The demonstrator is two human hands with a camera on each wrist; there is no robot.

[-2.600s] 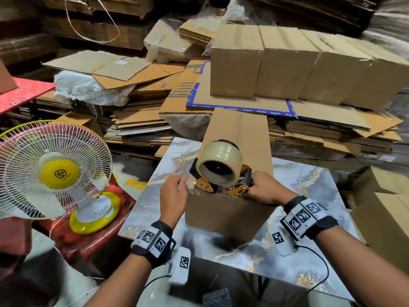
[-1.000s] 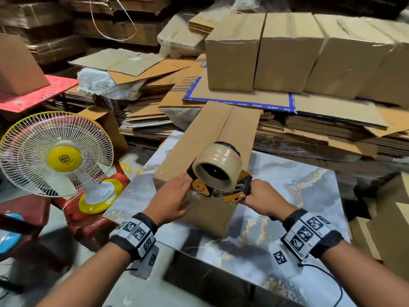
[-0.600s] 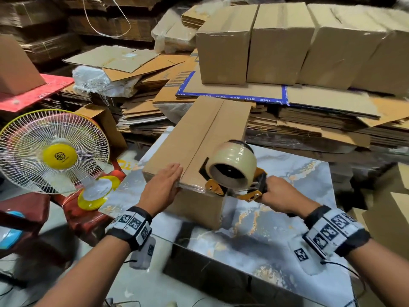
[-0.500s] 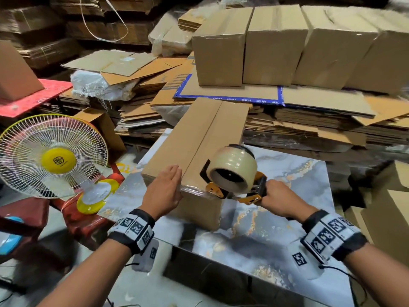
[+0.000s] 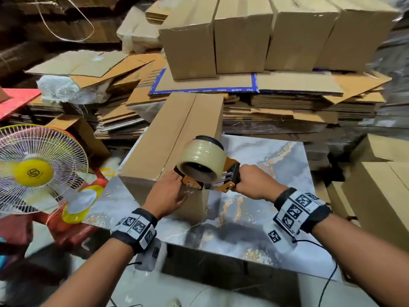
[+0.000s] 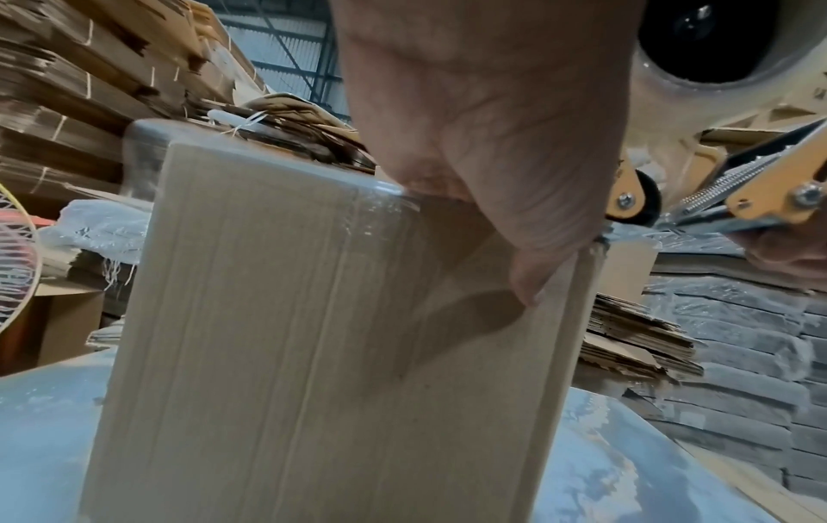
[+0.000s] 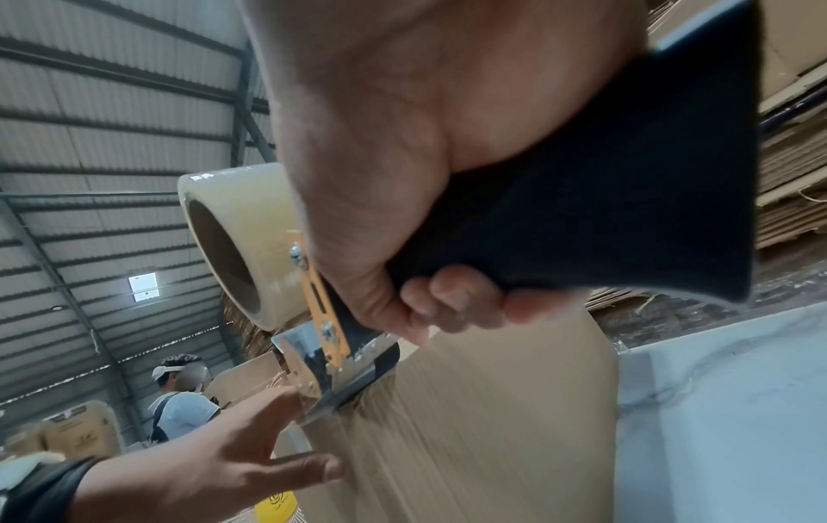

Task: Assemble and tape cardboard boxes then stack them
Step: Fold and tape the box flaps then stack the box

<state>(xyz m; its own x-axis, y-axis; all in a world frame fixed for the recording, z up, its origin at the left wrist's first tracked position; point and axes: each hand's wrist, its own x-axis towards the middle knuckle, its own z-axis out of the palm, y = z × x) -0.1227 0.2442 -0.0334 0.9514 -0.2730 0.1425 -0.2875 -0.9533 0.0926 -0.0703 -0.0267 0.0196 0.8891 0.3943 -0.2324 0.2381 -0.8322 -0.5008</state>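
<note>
A long cardboard box lies on the marble-patterned table, its top flaps shut along a centre seam. My right hand grips the black handle of an orange tape dispenser. The dispenser's clear tape roll hangs over the box's near top edge. My left hand lies flat on the near end face, just under the dispenser's blade. The left wrist view shows my thumb pressing shiny clear tape onto the box. In the right wrist view my fingers curl round the handle.
A row of assembled boxes stands on stacked flat cardboard behind the table. A white and yellow fan sits on a red stool at left. More boxes stand at right. Another person works farther off.
My left hand slid from the box's top down onto its near end face. The dispenser moved left, from beside the box's corner to over its near top edge.
</note>
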